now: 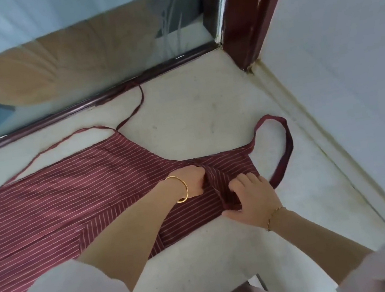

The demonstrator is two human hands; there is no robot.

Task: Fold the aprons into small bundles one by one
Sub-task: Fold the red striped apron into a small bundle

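Nearest, the right hand [252,194] and left hand [189,181] are pinching a raised fold of the striped apron [69,203] by the worktop's [193,110] front edge; bare worktop is stretching behind.

The apron [69,203] lies spread flat on the bench [193,110], reaching from the left edge to about the middle. Its neck loop [286,146] lies on the bench at the apron's right end. One tie [140,101] trails from the apron's far corner back to the window [70,51], which runs behind the apron; a second tie [43,153] lies along the apron's far edge. The post [248,10] stands behind and right of the apron, the wall [349,58] to its right. On the apron's right end a raised fold [217,182] sits between the left grip [192,181] and the right grip [252,194], each holding it.
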